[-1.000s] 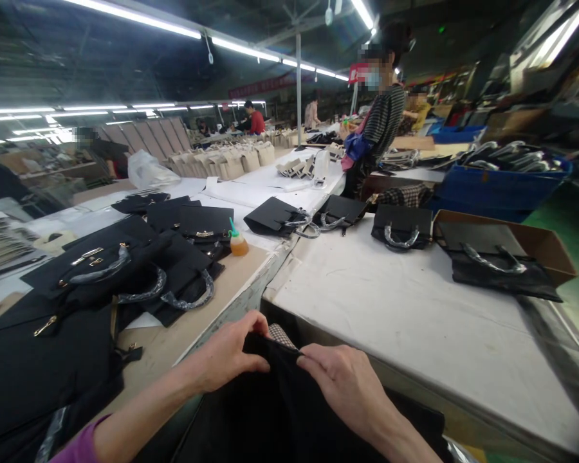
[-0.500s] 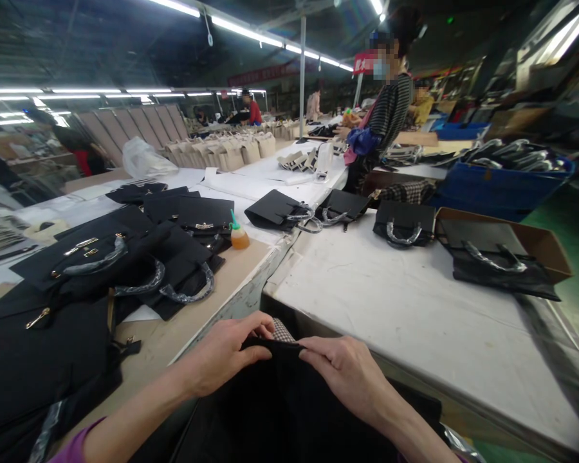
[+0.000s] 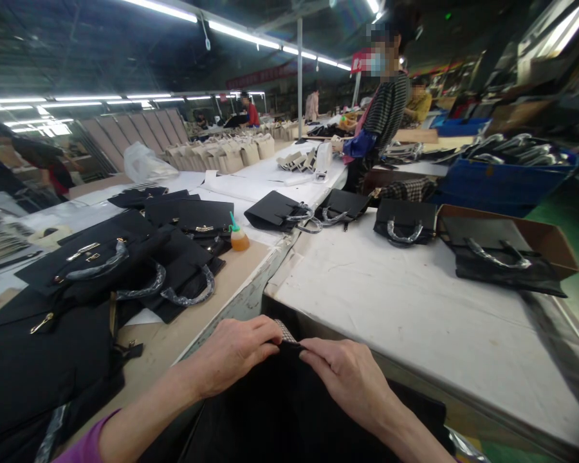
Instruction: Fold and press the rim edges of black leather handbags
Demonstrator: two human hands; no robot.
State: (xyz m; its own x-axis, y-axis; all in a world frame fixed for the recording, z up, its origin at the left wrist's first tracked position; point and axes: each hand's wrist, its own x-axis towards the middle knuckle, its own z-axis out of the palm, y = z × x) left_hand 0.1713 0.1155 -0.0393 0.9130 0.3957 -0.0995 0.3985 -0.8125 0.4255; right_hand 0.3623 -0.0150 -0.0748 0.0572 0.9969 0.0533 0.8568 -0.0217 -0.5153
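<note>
A black bag [image 3: 289,405] with a checked lining showing at its top edge is held low in front of me. My left hand [image 3: 241,350] pinches that edge between thumb and fingers. Close beside it, my right hand [image 3: 345,370] grips the same edge, its fingertips almost meeting the left ones. Most of the bag's lower body is dark and partly hidden by my forearms. Black handbags [image 3: 101,251] with plastic-wrapped handles lie piled on the table to my left. A small bottle of amber liquid [image 3: 240,240] with a green nozzle stands beside that pile.
On the white table [image 3: 395,302] ahead, several black handbags [image 3: 405,222] lie along the far edge. A cardboard box [image 3: 550,241] sits behind the rightmost one. A blue bin [image 3: 506,183] holds more bags. A co-worker in a striped top [image 3: 388,112] stands across the tables.
My left hand has slid right along the bag's edge, closer to my right hand, and its fingers have closed down on it. My right hand stays almost in place.
</note>
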